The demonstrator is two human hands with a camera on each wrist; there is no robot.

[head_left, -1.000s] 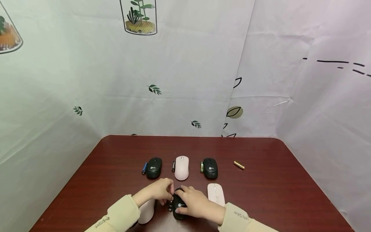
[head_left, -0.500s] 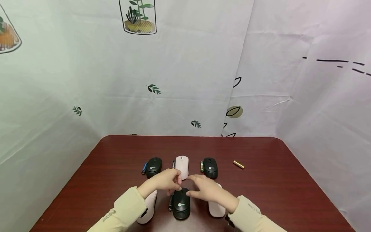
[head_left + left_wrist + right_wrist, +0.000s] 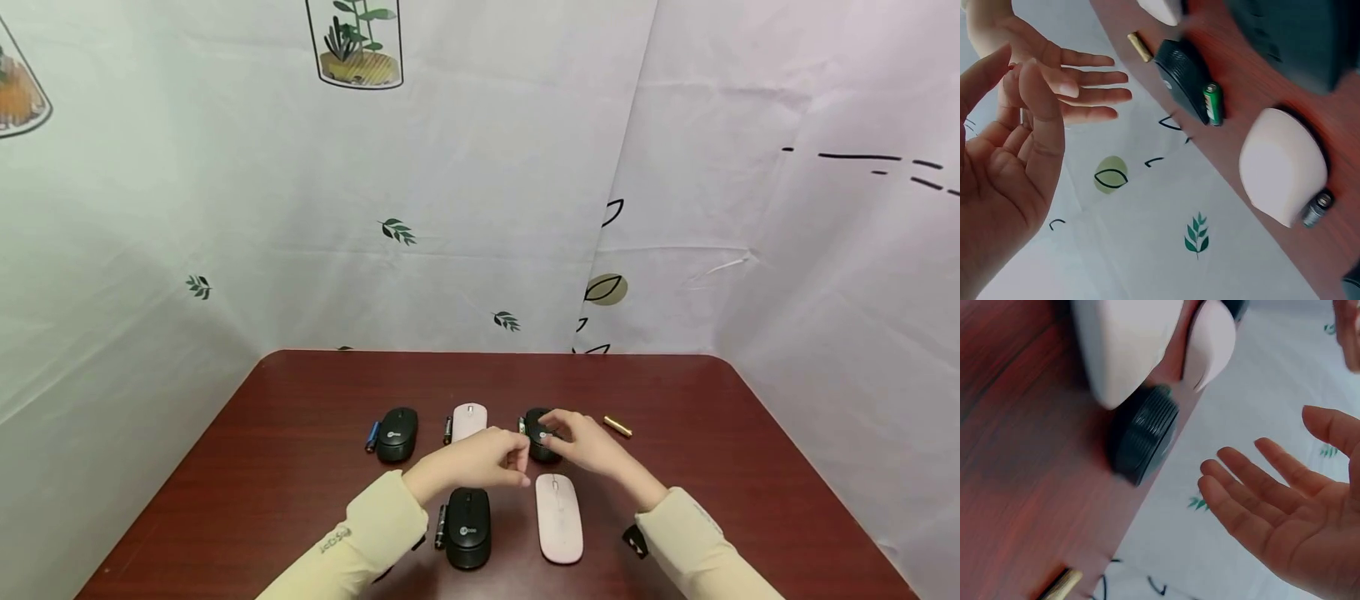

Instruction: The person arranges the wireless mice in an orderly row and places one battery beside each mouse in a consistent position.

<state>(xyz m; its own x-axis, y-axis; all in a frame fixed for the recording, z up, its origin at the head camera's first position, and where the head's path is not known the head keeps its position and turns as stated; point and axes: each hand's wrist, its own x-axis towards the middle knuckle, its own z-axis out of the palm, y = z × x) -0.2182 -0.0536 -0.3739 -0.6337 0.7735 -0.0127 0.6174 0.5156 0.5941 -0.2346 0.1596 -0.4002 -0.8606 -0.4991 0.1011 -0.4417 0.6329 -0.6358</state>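
Observation:
My left hand (image 3: pixel 480 457) is in the air over the middle of the table, above and beyond the front black mouse (image 3: pixel 468 533), its fingers loosely bent. In the left wrist view, that hand's thumb and index fingertips come close together with nothing visible between them. My right hand (image 3: pixel 588 446) overlaps the back right black mouse (image 3: pixel 536 423) in the head view; the right wrist view shows the fingers spread and the palm bare. A dark battery (image 3: pixel 440 528) lies along the front black mouse's left side. To its right lies a pale pink mouse (image 3: pixel 558 525).
In the back row are a black mouse (image 3: pixel 397 435) with a blue battery (image 3: pixel 372 437), and a pale mouse (image 3: pixel 469 419) beside a dark battery (image 3: pixel 447 430). A green battery (image 3: pixel 1213 103) touches the back right mouse. One gold battery (image 3: pixel 618 427) lies alone at right.
Both hands have left the front black mouse and moved right and away from the body, the right hand farther. My left sleeve now covers the front left pale mouse; the front right one is uncovered.

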